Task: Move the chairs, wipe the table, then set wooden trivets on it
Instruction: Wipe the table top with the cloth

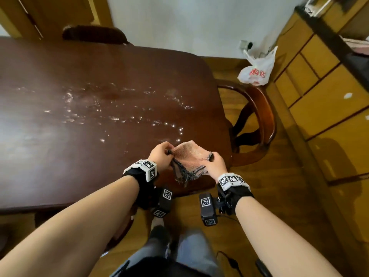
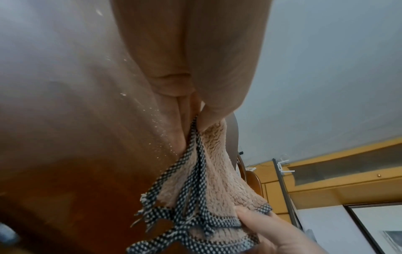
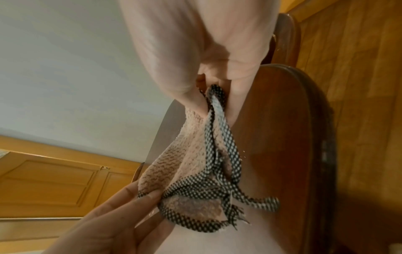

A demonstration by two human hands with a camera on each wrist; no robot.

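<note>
Dark wood table (image 1: 83, 80) w/ wet streaks at left. Over its near right corner, left hand (image 1: 160, 155) pinches one edge of pink cloth (image 1: 189, 154) — right hand (image 1: 216, 165) pinches the opp. edge. Chair (image 1: 259, 116) beside table's right end.

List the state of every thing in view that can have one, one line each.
cloth: bunched, held up between both hands over the table's near corner.
left hand: pinches one edge of the cloth.
right hand: pinches the opposite edge.
table: streaked with wet droplets, no trivets on it.
chair: at the table's right end, close against it.
far chair: pushed in behind the table.
plastic bag: on the floor, tied at the top.
</note>
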